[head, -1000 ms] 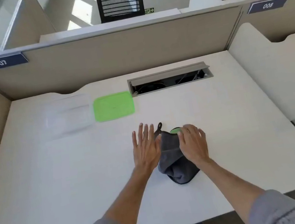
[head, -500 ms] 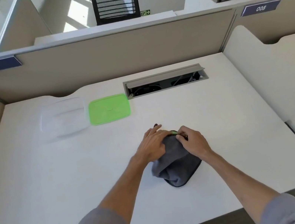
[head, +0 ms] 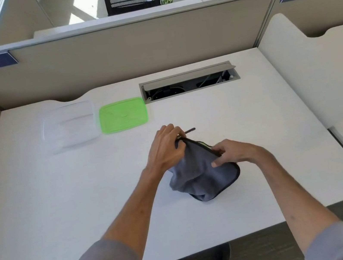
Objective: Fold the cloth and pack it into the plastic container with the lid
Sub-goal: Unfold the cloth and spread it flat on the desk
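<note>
Just below the centre of the frame, a soft grey microfibre cloth with dark piped edging (head: 202, 172) sits bunched on the white desk top (head: 41, 197), its upper edge lifted and stretched taut between both hands. The left hand (head: 164, 148) is closed, pinching the upper-left corner of that edge, and the right hand (head: 233, 152) pinches the edge further right, thumb on top. The fabric sags and creases below the held hem, so it looks light, limp and not slippery; it should keep no shape by itself, and the stiffer piped hem and corners seem the best places to grip it. A thin dark loop (head: 190, 130) juts out past the left hand. The clear rectangular plastic container (head: 70, 126) stands open at the upper left of the frame, with the flat bright-green plastic lid (head: 123, 115) just beside it on its right, both well apart from the cloth. The container's walls nearly vanish against the desk, so its depth is hard to judge. A sliver of green shows under the hem; what it belongs to cannot be told, and the fingertips are mostly hidden.
</note>
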